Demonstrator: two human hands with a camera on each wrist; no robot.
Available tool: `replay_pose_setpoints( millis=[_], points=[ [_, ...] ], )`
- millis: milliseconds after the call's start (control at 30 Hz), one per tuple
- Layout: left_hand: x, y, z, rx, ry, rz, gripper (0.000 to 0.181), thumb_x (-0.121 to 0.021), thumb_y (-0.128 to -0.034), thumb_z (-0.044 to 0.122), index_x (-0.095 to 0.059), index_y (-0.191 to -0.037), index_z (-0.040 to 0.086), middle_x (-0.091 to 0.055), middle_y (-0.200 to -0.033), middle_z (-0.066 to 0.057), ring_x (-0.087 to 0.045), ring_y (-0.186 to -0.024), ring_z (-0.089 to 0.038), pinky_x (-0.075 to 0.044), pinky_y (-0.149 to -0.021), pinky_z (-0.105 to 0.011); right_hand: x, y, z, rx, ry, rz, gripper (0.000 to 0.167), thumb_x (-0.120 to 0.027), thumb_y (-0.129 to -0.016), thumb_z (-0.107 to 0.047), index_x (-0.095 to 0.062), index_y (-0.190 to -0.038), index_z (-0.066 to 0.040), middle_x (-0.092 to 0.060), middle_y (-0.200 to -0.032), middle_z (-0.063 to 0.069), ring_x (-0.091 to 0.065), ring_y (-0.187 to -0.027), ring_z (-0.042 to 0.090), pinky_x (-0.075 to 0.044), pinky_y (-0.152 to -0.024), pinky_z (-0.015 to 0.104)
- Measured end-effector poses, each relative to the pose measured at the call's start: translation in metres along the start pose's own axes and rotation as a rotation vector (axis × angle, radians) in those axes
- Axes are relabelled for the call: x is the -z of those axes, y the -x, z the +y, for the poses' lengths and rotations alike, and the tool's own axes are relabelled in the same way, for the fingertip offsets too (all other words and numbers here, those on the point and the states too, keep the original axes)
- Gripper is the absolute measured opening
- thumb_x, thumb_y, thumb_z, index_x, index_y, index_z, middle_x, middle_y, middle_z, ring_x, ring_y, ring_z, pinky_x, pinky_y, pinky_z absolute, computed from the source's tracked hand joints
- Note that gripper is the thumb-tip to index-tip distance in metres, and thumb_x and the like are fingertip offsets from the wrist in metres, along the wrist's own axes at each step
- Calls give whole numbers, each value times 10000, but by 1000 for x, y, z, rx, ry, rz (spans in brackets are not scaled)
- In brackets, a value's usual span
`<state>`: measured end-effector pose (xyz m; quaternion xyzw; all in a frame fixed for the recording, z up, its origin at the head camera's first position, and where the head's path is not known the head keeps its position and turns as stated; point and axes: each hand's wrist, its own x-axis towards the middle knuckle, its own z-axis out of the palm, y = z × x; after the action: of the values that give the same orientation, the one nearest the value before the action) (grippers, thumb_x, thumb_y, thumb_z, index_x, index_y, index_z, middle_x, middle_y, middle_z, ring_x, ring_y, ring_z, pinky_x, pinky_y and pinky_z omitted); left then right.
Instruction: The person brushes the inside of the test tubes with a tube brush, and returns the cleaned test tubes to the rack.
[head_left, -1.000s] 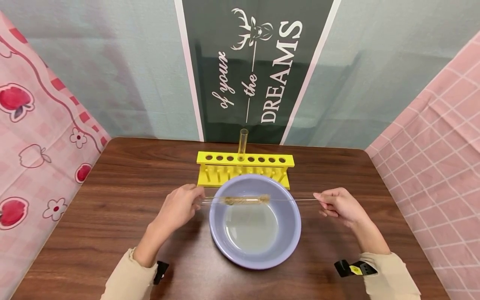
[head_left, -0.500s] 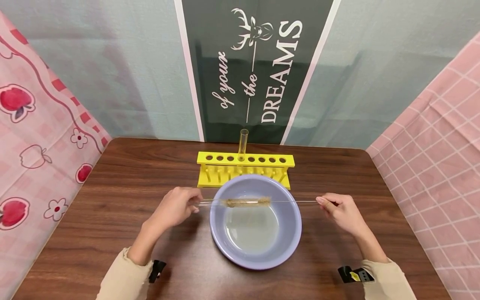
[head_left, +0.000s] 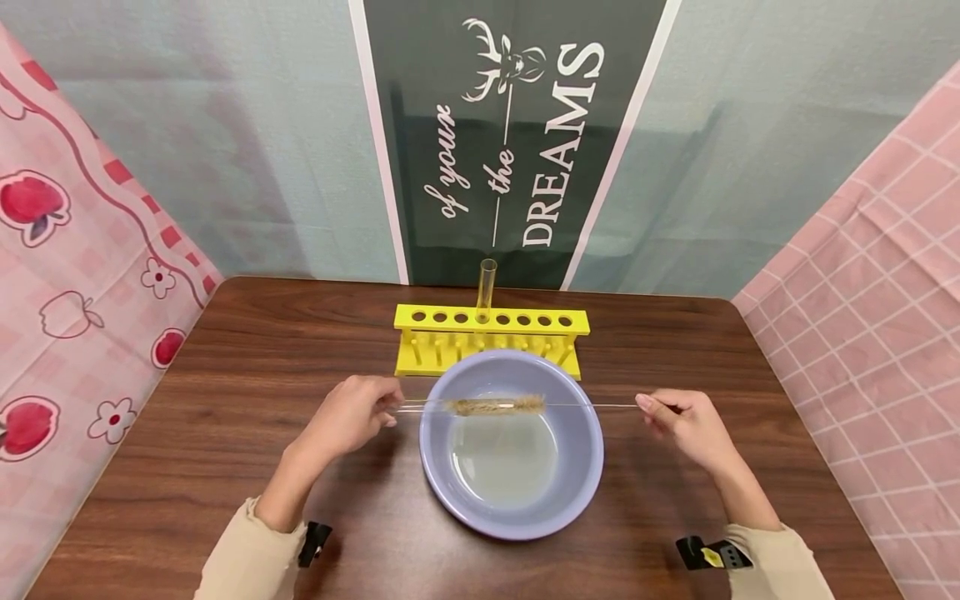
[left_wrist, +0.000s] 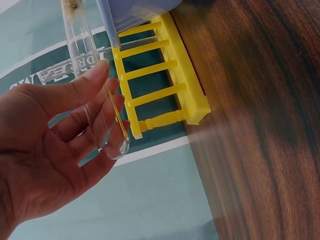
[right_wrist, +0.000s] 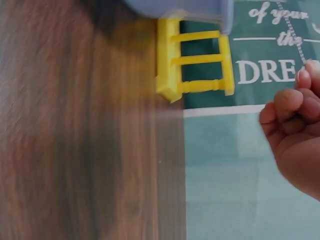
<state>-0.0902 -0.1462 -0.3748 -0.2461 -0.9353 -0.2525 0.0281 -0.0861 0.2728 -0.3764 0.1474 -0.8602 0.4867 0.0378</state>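
Note:
My left hand grips a clear test tube near its rounded closed end, which shows below the fingers in the left wrist view. The tube lies level above a lilac basin. Tan bristles of a test tube brush stretch along it over the basin; how much of them sits inside the glass is hard to tell. My right hand pinches the brush's thin wire handle. Twisted strands of this wire handle show in the right wrist view. Shallow cloudy water covers the basin's bottom.
Behind the basin stands a yellow test tube rack, its front partly hidden by the rim. One upright test tube stands in it. All rest on a brown wooden table, with printed cloths hanging at the back and sides.
Both hands shifted slightly outward and lower between the first and second frames. The brush and tube came down a little with them, and the right hand has edged slightly farther right since.

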Motion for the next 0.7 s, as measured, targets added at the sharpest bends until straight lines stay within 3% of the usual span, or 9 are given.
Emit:
replay_pose_setpoints(
  millis=[67, 200, 267, 367, 433, 567, 700],
  points=[
    [0, 0, 2, -1, -17, 18, 210, -750, -666, -20, -613, -756, 111, -605, -713, 18, -543, -642, -112, -445, -590, -317, 4, -1, 3, -117, -95, -42, 319, -552, -890, -29, -509, -575, -19, -421, -466, 47, -366, -386, 100, -280, -354, 305],
    [-1, 0, 4, 6, -55, 55, 236, -741, -645, -53, -610, -756, 109, -594, -715, 20, -542, -650, -130, -438, -573, -328, 10, -6, 1, -255, -323, -94, 393, -520, -917, -71, -422, -553, 43, -339, -442, 22, -242, -354, 101, -202, -351, 342],
    [-1, 1, 5, 8, -68, 70, 250, -739, -635, -65, -602, -750, 109, -582, -706, 16, -529, -641, -133, -430, -559, -329, 12, -7, 0, -276, -413, -123, 405, -500, -922, -55, -387, -542, 32, -282, -424, 42, -173, -346, 170, -236, -367, 313],
    [-2, 1, 5, 9, -79, 84, 260, -741, -627, -69, -595, -746, 111, -570, -699, 17, -520, -635, -136, -423, -547, -325, 15, -9, 1, -311, -513, -171, 409, -471, -926, -31, -367, -531, -1, -223, -414, 57, -99, -368, 249, -380, -446, 265],
    [-3, 2, 4, 6, -82, 88, 263, -743, -627, -67, -593, -745, 113, -567, -698, 18, -523, -636, -139, -422, -543, -324, 16, -9, 2, -348, -569, -194, 411, -461, -925, -16, -381, -522, -34, -207, -423, 46, -79, -381, 253, -440, -516, 260],
    [-3, 4, 2, 6, -91, 93, 273, -749, -620, -62, -595, -748, 123, -560, -695, 25, -527, -637, -140, -423, -546, -323, 19, -9, 4, -406, -658, -222, 412, -440, -923, 9, -421, -520, -75, -206, -455, 25, -69, -403, 219, -417, -497, 228],
    [-2, 6, 0, 5, -82, 91, 272, -758, -616, -52, -598, -748, 124, -561, -691, 27, -531, -628, -136, -425, -549, -321, 20, -9, 7, -377, -593, -213, 401, -453, -930, -18, -414, -532, -49, -226, -453, 26, -94, -395, 204, -399, -474, 233]
  ],
)
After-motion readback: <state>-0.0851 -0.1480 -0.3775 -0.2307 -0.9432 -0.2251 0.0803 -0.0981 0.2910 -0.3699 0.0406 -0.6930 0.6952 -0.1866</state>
